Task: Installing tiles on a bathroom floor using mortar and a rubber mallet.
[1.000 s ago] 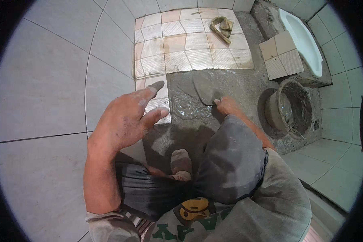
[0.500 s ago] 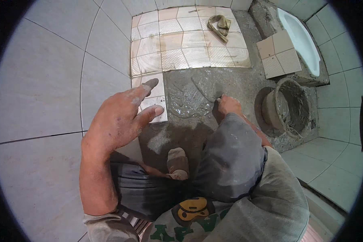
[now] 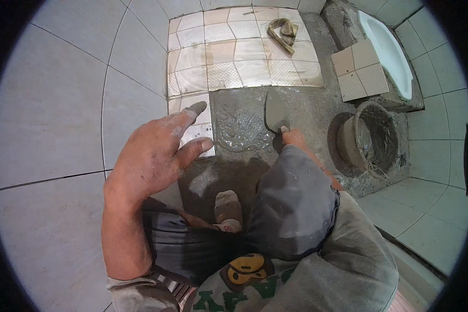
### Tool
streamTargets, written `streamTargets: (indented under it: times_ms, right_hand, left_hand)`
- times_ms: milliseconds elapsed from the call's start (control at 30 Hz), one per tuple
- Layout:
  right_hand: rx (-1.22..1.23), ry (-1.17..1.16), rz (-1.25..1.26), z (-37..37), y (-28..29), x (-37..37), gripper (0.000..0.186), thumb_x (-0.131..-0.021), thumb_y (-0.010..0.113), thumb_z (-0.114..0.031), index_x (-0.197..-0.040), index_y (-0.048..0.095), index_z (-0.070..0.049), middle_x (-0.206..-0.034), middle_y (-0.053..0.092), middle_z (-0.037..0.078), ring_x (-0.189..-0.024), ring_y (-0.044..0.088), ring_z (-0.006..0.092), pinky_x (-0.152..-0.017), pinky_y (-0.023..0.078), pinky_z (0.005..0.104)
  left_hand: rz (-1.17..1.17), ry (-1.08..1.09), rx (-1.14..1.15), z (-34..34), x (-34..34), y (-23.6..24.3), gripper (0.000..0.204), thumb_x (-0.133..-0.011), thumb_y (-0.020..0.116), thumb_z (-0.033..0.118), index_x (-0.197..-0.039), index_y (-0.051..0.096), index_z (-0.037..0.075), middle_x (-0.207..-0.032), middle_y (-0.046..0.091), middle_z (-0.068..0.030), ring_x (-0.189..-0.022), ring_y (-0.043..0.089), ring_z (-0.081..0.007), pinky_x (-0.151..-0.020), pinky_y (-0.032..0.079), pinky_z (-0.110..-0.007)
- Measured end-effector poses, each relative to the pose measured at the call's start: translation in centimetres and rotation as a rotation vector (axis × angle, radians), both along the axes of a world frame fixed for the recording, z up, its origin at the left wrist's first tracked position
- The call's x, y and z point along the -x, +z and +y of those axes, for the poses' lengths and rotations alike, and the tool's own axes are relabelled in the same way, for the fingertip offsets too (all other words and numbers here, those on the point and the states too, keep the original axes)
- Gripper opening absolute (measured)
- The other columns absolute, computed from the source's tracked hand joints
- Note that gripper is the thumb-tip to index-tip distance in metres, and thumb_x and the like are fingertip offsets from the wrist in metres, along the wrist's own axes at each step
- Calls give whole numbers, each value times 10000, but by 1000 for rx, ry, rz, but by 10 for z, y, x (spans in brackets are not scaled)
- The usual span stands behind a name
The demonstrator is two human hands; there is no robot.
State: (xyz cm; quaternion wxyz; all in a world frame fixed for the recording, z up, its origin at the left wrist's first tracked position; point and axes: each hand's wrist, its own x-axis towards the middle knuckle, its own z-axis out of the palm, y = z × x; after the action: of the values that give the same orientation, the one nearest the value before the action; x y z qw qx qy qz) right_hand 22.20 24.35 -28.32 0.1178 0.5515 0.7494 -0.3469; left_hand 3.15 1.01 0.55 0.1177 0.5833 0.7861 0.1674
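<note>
My left hand [image 3: 164, 145] hovers over the floor at left, its thumb and fingers apart and nothing in it. Below its fingertips lies a beige patterned tile [image 3: 204, 131] beside the wall. My right hand [image 3: 292, 137] is closed round the handle of a trowel [image 3: 277, 113], partly hidden by my knee. The trowel's flat grey blade points away from me at the right edge of a patch of wet mortar [image 3: 239, 122]. This patch lies between the single tile and the trowel, in front of the laid tiles [image 3: 234, 47].
A dirty rag [image 3: 283, 35] lies on the laid tiles. At right stands a bucket [image 3: 356, 138] with mortar inside. Behind it a loose tile [image 3: 360, 70] leans by a white ceramic basin [image 3: 387, 52]. Tiled walls [image 3: 52, 114] border the floor; my foot [image 3: 228, 210] rests near the mortar.
The trowel has swung to the right off the middle of the mortar, and its blade now shows flat. My left hand has hardly moved.
</note>
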Motion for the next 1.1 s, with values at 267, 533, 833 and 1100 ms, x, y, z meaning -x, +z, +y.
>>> streamTargets:
  times_ms: [267, 533, 833, 1100]
  right_hand:
    - [-21, 256, -40, -5, 9, 18, 468, -953, 386, -340, -994, 658, 39, -1082, 603, 292, -1031, 577, 442, -902, 440, 500]
    - [13, 310, -22, -21, 25, 36, 437, -953, 414, -304, -992, 648, 64, -1073, 614, 283, -1026, 587, 432, -896, 446, 505]
    - [-76, 581, 83, -31, -1, 51, 430, -912, 501, -354, -944, 671, 40, -1041, 629, 280, -989, 603, 443, -858, 465, 515]
    - [48, 398, 62, -42, -29, 76, 461, -944, 451, -366, -975, 659, 44, -1062, 626, 278, -1025, 598, 429, -876, 465, 505]
  left_hand:
    - [-18, 0, -7, -1, 1, -1, 443, -823, 678, 238, -1171, 554, -6, -907, 637, -198, -840, 604, -383, -722, 480, -438]
    - [-34, -17, 0, -2, 1, 1, 462, -825, 675, 248, -1202, 544, 16, -905, 639, -186, -831, 604, -376, -710, 478, -434]
    - [4, 35, 61, -4, 2, 6, 500, -844, 656, 298, -1237, 535, 13, -983, 640, -208, -900, 603, -384, -765, 482, -430]
    - [-57, 139, 44, -5, 0, 19, 490, -850, 653, 298, -1222, 551, -4, -1021, 635, -233, -920, 606, -396, -797, 485, -418]
